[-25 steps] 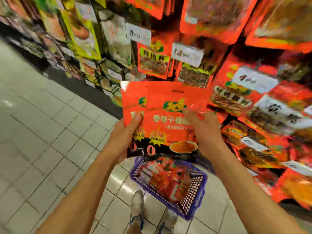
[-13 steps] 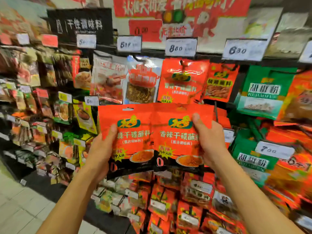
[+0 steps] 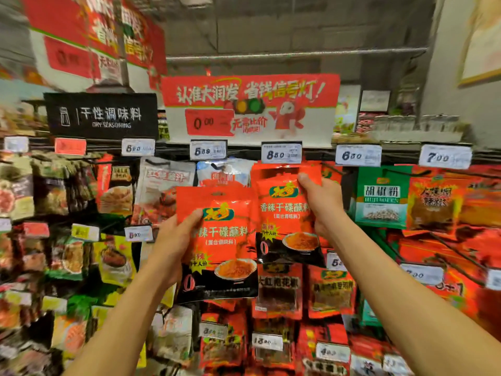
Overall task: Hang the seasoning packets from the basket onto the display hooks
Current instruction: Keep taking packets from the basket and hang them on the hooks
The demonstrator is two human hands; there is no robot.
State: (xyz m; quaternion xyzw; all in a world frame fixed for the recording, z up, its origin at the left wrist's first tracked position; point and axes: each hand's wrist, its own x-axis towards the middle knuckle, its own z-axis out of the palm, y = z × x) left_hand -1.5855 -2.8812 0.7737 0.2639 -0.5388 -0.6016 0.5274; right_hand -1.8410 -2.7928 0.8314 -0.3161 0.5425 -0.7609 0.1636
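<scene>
My right hand pinches one packet up at the 8.50 tag, my left hand grips the spare lower; next, its hole must find the hook.

Both bare forearms are raised toward twelve o'clock. The left hand is held lower, thumb pressed across a packet's front; the right hand is lifted higher at one o'clock, a second packet pinched near its top.
</scene>
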